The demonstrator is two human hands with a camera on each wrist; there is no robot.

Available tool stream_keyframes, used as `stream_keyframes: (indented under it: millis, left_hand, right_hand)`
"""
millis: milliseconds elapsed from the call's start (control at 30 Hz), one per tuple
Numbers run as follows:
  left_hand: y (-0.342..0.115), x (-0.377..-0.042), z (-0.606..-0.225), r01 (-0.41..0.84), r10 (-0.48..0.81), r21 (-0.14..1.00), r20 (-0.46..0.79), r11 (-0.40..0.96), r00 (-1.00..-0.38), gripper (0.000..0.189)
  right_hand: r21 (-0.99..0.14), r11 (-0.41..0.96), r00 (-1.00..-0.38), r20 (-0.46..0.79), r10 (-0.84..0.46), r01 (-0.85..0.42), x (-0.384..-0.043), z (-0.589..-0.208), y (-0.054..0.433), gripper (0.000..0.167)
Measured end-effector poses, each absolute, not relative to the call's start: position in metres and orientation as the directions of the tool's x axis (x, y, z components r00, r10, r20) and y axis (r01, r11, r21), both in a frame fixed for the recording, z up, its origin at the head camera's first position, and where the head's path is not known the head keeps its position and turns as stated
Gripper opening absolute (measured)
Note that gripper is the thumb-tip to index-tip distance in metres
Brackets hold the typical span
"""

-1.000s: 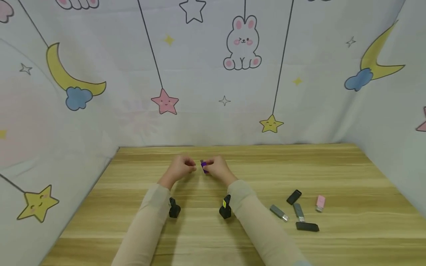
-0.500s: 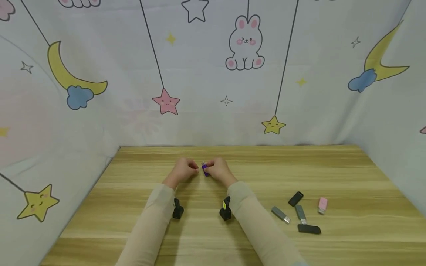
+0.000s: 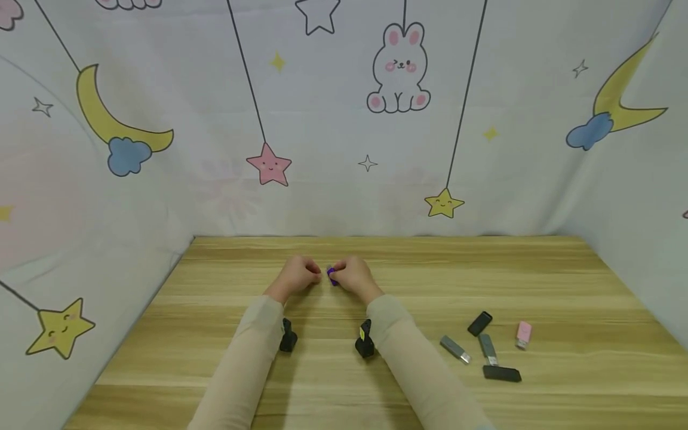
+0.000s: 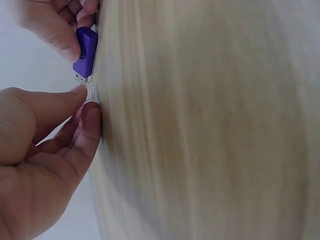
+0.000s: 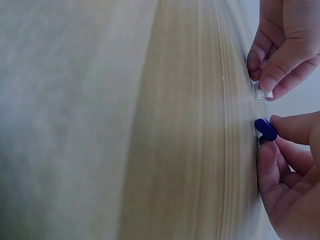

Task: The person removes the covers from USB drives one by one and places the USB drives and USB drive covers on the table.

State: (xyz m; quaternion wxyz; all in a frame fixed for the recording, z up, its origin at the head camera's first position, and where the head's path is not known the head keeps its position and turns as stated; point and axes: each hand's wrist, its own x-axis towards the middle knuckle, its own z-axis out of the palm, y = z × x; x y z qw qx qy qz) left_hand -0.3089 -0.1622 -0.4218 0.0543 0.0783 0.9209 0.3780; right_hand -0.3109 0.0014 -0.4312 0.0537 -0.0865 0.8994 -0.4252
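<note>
Near the back of the table, my right hand [image 3: 355, 278] pinches a purple USB stick [image 4: 85, 52] between thumb and fingers. Its metal plug [image 4: 80, 77] points at my left hand [image 3: 297, 277]. That hand pinches a small clear plastic cap [image 5: 262, 91] between thumb and fingertips. In the left wrist view the cap sits close to the plug's end. The right wrist view shows a narrow gap between the cap and the purple body. Both hands are low over the wood.
To the right lie a pink USB stick [image 3: 524, 334], two grey ones [image 3: 455, 349] and two black stick-shaped pieces [image 3: 480, 323]. Black wrist cameras [image 3: 365, 340] stick out inward from both sleeves. A white patterned curtain [image 3: 322, 203] rises behind the table [image 3: 419, 269].
My left hand has moved slightly right, closer to the purple USB stick. My right hand keeps its pinch on the stick and has barely moved. The head view has shifted slightly.
</note>
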Motion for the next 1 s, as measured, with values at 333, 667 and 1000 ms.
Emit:
stream_keyframes:
  millis: [333, 667, 1000]
  left_hand:
    - [-0.162, -0.307, -0.418, 0.091, 0.179, 0.68, -0.059, 0.728, -0.982, 0.015]
    - [-0.161, -0.305, -0.419, 0.088, 0.175, 0.667, -0.065, 0.74, -0.982, 0.02]
    - [-0.158, -0.301, -0.414, 0.05, 0.166, 0.67, -0.11, 0.74, -0.98, 0.023]
  right_hand:
    - [-0.776, 0.624, -0.981, -0.043, -0.189, -0.087, -0.313, -0.433, 0.001, 0.02]
    - [-0.777, 0.622, -0.981, -0.033, -0.194, -0.097, -0.314, -0.437, 0.001, 0.018]
    - [-0.778, 0.624, -0.982, -0.054, -0.183, -0.073, -0.306, -0.431, 0.002, 0.025]
